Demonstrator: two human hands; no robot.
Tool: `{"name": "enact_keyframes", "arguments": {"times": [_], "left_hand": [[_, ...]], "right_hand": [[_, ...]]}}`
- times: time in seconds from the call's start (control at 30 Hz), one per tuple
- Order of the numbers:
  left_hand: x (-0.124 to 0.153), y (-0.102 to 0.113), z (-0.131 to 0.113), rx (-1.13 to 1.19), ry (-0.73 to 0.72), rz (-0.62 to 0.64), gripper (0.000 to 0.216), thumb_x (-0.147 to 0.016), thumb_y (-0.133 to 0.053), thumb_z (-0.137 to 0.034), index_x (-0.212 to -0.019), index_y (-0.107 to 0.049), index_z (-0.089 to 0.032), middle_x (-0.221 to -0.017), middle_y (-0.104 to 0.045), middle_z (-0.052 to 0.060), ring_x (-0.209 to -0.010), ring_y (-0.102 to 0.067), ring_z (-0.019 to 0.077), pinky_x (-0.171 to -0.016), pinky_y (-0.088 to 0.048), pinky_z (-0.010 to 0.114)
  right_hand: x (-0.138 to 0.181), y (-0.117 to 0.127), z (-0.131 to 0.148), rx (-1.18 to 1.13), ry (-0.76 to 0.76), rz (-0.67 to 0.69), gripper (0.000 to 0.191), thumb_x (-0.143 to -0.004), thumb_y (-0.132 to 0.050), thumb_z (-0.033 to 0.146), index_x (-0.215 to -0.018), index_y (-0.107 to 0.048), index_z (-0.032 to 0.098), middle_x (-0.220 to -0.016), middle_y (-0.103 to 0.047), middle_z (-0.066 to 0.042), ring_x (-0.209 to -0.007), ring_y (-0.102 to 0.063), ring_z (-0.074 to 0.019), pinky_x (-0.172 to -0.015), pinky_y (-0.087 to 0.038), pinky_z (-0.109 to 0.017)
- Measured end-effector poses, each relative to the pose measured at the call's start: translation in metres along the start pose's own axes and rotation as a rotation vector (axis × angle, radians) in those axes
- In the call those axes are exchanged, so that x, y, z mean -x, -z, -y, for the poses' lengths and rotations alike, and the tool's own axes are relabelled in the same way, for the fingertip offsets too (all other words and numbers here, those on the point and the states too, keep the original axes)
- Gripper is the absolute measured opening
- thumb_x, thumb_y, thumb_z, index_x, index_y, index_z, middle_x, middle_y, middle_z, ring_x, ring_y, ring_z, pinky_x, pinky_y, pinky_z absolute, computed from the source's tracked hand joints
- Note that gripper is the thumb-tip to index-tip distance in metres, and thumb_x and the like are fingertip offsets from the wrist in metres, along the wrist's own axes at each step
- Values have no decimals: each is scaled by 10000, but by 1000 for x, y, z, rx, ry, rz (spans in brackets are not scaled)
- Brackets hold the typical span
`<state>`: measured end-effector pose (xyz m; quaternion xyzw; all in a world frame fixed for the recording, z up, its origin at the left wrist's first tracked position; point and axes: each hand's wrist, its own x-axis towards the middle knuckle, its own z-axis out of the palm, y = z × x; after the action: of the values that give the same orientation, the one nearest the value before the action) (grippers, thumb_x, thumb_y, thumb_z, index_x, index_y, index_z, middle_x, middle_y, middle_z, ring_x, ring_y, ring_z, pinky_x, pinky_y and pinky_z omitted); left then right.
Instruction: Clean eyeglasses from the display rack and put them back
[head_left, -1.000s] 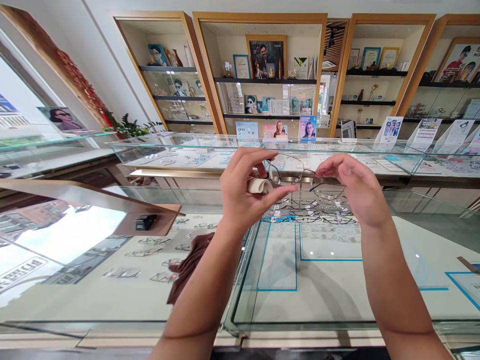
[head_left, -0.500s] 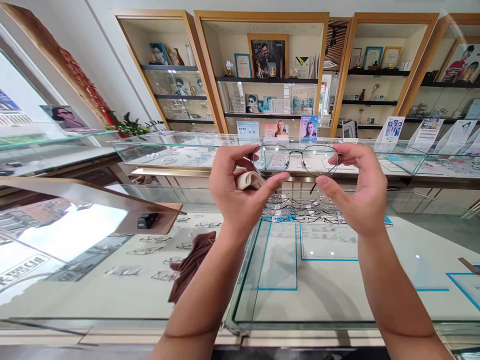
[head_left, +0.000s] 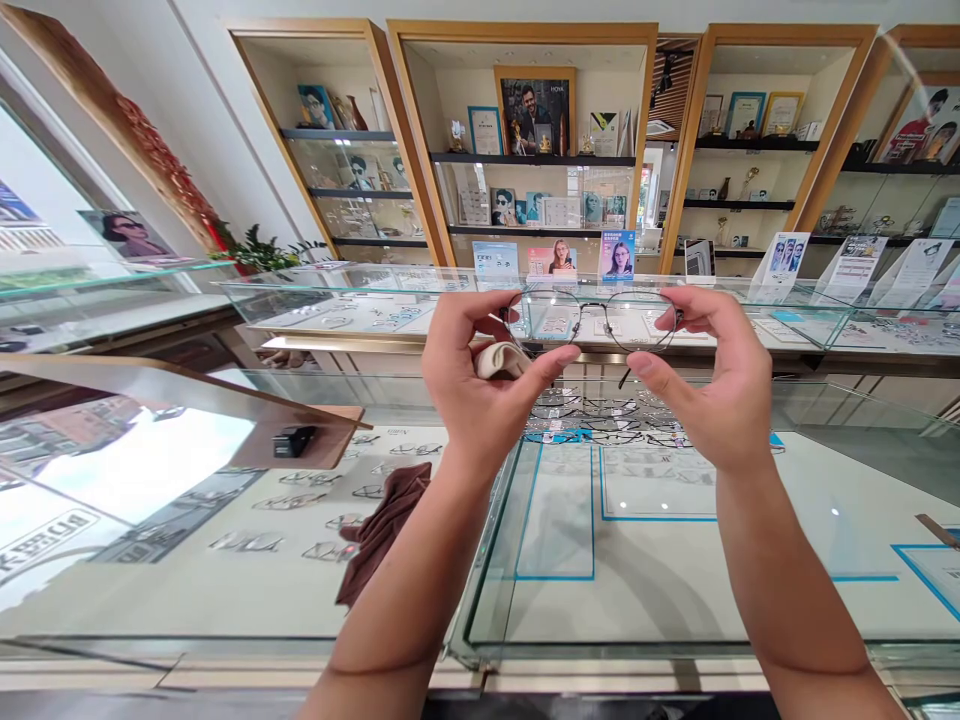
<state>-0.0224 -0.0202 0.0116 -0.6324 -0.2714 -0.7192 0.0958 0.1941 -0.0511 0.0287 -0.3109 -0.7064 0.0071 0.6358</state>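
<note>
Up, not set down: left hand (head_left: pixel 480 400) and right hand (head_left: pixel 727 390) pinch round dark-metal eyeglasses (head_left: pixel 593 306), seen above the clear glass counter's far edge (head_left: pixel 630 381), folded cream cloth (head_left: pixel 499 360) tucked left.

My left hand (head_left: pixel 472 385) holds the glasses (head_left: pixel 594 306) at nine o'clock, my right hand (head_left: pixel 716 385) at three; my left also keeps a cream cloth (head_left: pixel 501 360); display frames (head_left: pixel 611 408) lie at six.

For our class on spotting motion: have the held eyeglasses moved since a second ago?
Yes, the eyeglasses moved left and up in view, against the standing purple poster, and look more level.
</note>
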Motion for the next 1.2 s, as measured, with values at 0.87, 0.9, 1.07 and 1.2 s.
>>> {"name": "enact_keyframes", "arguments": {"times": [0.87, 0.9, 1.07, 1.2], "left_hand": [[-2, -1, 5, 56, -13, 48, 526, -793, -878, -566, -1175, -702, -249, -1037, -679, 42, -815, -604, 161, -741, -525, 340], [-3, -1, 6, 63, -8, 56, 514, -800, -875, -557, -1175, -708, -249, -1047, -686, 47, -829, -608, 167, -759, -529, 351], [-3, -4, 6, 70, 51, 78, 508, -816, -855, -565, -1198, -719, -260, -1074, -701, 52, -889, -630, 183, -806, -542, 352], [-1, -6, 6, 52, 115, 70, 540, -794, -865, -590, -1201, -725, -264, -1050, -706, 36, -780, -593, 144, -713, -522, 302]], "right_hand": [[2, 1, 4, 58, 46, -58, 424, -891, -811, 474, -1247, -657, 304, -1132, -703, -57, -1097, -666, -286, -1039, -547, -521], [3, 1, 5, 65, 56, -69, 418, -892, -813, 453, -1248, -656, 300, -1134, -699, -59, -1090, -663, -289, -1043, -543, -533], [5, 2, 8, 133, 98, -73, 388, -917, -790, 436, -1262, -646, 334, -1143, -676, -94, -1138, -631, -346, -1032, -534, -585], [4, 2, 7, 227, 147, -79, 396, -936, -753, 491, -1275, -629, 330, -1129, -672, -99, -1147, -631, -370, -989, -551, -613]]}}
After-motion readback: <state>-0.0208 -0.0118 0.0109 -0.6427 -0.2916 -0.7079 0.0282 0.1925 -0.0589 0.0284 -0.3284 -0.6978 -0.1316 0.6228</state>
